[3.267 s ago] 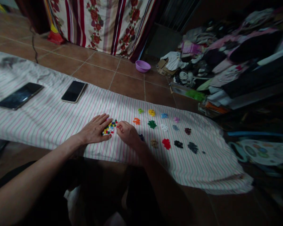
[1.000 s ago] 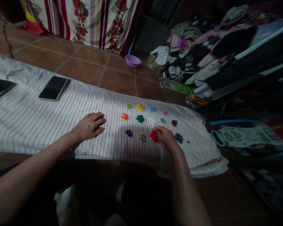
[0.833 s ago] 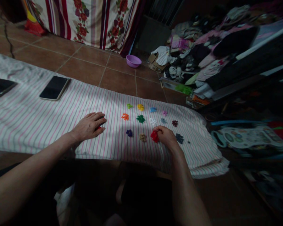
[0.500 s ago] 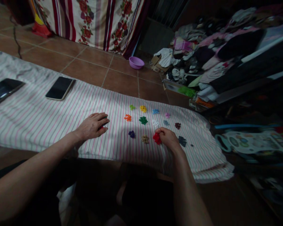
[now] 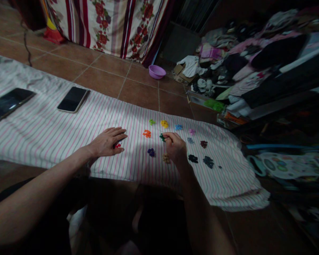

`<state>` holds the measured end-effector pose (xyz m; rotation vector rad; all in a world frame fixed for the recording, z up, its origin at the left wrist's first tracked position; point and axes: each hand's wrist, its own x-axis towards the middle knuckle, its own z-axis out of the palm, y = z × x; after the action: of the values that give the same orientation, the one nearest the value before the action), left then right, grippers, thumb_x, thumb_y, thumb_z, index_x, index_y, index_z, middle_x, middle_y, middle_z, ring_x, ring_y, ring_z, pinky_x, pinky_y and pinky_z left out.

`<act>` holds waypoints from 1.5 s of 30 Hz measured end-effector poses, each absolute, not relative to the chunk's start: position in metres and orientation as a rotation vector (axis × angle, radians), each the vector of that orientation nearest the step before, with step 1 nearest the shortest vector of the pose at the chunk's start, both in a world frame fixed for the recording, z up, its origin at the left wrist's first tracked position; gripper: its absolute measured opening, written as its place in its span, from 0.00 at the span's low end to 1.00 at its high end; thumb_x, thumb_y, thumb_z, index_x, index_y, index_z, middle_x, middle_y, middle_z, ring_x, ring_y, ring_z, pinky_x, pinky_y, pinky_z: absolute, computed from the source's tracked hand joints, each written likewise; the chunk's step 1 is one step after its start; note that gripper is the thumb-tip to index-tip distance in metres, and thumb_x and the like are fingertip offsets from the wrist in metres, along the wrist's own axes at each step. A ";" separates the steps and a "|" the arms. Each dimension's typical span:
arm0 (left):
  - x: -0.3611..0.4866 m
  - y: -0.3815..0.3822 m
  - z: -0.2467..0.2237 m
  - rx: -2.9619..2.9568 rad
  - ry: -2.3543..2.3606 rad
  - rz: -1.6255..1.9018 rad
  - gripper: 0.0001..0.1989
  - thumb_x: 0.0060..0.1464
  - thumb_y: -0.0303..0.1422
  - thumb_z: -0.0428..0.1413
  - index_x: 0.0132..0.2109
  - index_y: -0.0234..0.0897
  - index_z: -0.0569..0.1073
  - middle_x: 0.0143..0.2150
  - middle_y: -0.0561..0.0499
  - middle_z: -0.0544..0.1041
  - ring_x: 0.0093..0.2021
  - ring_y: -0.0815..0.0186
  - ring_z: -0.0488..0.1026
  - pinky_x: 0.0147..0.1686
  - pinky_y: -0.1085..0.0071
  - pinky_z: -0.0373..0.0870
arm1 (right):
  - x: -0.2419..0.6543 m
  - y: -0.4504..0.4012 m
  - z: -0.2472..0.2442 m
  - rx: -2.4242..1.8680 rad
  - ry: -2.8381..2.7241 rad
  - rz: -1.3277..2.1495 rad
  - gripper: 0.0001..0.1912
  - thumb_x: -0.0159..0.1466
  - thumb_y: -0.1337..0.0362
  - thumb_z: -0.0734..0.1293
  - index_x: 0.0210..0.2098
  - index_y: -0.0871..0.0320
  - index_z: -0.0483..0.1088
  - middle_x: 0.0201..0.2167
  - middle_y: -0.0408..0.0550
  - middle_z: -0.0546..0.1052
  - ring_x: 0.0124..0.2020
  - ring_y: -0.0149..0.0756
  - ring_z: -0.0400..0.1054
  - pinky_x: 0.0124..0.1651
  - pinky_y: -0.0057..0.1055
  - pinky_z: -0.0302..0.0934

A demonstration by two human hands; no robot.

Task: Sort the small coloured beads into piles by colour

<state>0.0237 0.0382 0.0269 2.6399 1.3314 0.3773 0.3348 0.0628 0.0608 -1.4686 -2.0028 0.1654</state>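
My left hand [image 5: 110, 141] lies on the striped cloth with its fingers stretched out. Small red and white pieces [image 5: 118, 145] show between its thumb and fingers. Thumb and index finger of my right hand [image 5: 177, 147] are pinched together at the edge of the dark green pile [image 5: 162, 137]; anything held there is too small to make out. This hand hides part of the piles beneath it. Close by are little piles of orange pieces [image 5: 146, 133], dark purple pieces [image 5: 151, 152], tan pieces [image 5: 166, 158], yellow pieces [image 5: 164, 123] and black pieces [image 5: 193, 158].
Light green [image 5: 152, 122], blue [image 5: 178, 127], pink [image 5: 192, 131], grey [image 5: 190, 140], brown [image 5: 203, 144] and dark grey piles [image 5: 208, 162] are also on the cloth [image 5: 133, 163]. Two phones, one here [image 5: 73, 99], lie left. A purple basin [image 5: 157, 72] stands on the floor.
My right hand has gone from the red pile leftward and away from me to the green pile. The left hand stays put on the cloth. The view has shifted slightly.
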 end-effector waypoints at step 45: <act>0.016 0.037 0.032 2.624 1.288 0.569 0.23 0.64 0.40 0.42 0.58 0.32 0.68 0.60 0.40 0.71 0.64 0.58 0.63 0.63 0.57 0.62 | 0.227 0.050 0.034 -0.929 -2.424 0.531 0.06 0.64 0.70 0.61 0.36 0.57 0.69 0.33 0.46 0.74 0.35 0.33 0.68 0.40 0.28 0.61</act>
<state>0.0164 0.0366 0.0318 2.6241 1.2881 0.5690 0.2272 0.0502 0.0343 -0.9294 -2.4239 0.5315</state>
